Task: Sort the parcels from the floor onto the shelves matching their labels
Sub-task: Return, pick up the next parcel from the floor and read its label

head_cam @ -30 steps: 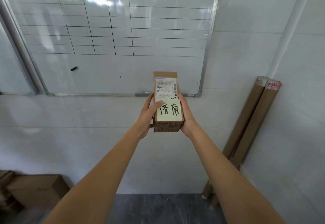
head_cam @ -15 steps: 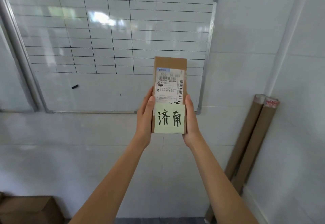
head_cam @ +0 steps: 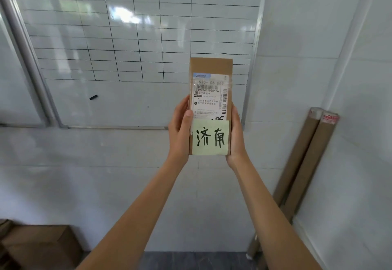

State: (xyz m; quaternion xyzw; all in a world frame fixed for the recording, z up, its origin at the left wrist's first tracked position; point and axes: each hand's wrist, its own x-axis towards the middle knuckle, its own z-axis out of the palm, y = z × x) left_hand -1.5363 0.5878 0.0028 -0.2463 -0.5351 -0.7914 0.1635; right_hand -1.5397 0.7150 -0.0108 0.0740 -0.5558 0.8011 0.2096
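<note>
A narrow brown cardboard parcel (head_cam: 211,68) is held upright at arm's length in front of me, its labelled face turned to the camera. A white shipping label (head_cam: 209,98) covers its middle, and a pale yellow sticky note (head_cam: 211,138) with two handwritten black characters sits on its lower part. My left hand (head_cam: 180,127) grips the parcel's left edge, thumb on the front. My right hand (head_cam: 235,136) clasps the right edge. No shelves are in view.
A gridded whiteboard (head_cam: 131,36) hangs on the white tiled wall behind the parcel. Two long cardboard tubes (head_cam: 305,163) lean in the right corner. A brown cardboard box (head_cam: 40,244) sits on the floor at lower left. Dark floor shows at the bottom.
The parcel has been tilted up from lying flat-ish to upright, showing its whole labelled face. My view has risen, so the whiteboard's top edge shows.
</note>
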